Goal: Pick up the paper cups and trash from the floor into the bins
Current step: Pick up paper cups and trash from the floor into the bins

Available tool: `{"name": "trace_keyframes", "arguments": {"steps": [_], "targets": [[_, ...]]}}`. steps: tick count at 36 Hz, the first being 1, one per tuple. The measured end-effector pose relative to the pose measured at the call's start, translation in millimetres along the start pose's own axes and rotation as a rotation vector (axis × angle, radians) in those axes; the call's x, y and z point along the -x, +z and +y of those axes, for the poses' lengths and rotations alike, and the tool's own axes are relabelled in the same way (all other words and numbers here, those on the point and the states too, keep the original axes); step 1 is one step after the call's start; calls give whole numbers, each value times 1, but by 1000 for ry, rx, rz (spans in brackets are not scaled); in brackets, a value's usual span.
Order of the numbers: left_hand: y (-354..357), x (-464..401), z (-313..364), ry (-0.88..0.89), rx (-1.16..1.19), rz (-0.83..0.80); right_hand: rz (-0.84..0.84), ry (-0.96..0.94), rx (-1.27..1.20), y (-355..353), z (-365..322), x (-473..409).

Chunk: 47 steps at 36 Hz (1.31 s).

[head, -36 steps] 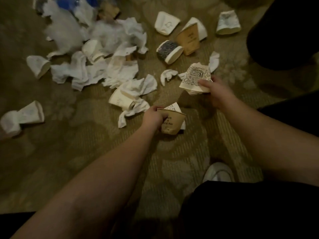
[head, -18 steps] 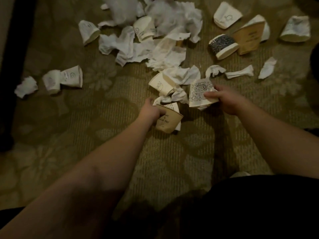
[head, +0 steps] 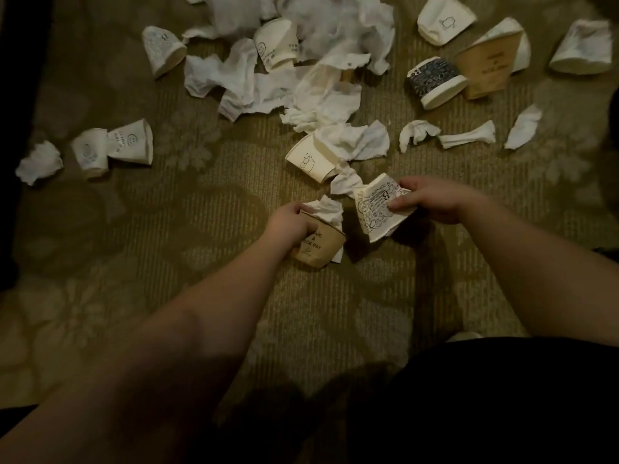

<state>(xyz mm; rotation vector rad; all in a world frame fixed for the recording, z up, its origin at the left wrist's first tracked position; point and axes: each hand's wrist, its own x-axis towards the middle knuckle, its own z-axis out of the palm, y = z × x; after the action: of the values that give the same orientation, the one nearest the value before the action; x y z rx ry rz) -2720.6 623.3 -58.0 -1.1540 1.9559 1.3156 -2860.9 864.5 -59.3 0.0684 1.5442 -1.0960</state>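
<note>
My left hand (head: 289, 226) grips a brown paper cup (head: 321, 247) with black lettering; crumpled white tissue (head: 326, 211) sticks out of its mouth. My right hand (head: 432, 200) pinches a crushed white cup with black print (head: 375, 211), held just right of the brown cup. A white cup with a drawn face (head: 310, 162) lies on its side right behind them, tissue (head: 358, 140) draped over it. No bin is in view.
Several more cups and crumpled tissues litter the patterned carpet (head: 201, 262): a pair of white cups (head: 114, 149) at left, a dark-patterned cup (head: 433, 80) and a brown one (head: 489, 67) at back right, a tissue pile (head: 301, 72) at the back. A dark edge (head: 10, 128) runs down the left.
The view has swung left across the litter. My right hand has brought the printed cup leftward, close beside the brown cup. White tissue now sits in the brown cup's mouth.
</note>
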Motion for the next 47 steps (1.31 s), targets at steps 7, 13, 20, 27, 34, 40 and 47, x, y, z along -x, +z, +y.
{"name": "trace_keyframes", "arguments": {"steps": [7,13,20,27,34,40,47], "targets": [[-26,3,-6,-23,26,23,39,-28,282,17,-31,-7],[-44,5,-21,-94,152,123,181,-50,577,50,-47,-23],[-52,8,-26,-107,324,169,280,-106,601,74,-43,-37],[-51,5,-15,-49,391,142,212,-69,550,61,-27,-21],[-47,4,-7,-39,382,110,143,-13,794,49,-18,1],[-48,5,-3,-62,414,68,169,-33,812,49,-24,14],[-51,12,36,-32,491,48,338,-83,585,20,-41,39]]}}
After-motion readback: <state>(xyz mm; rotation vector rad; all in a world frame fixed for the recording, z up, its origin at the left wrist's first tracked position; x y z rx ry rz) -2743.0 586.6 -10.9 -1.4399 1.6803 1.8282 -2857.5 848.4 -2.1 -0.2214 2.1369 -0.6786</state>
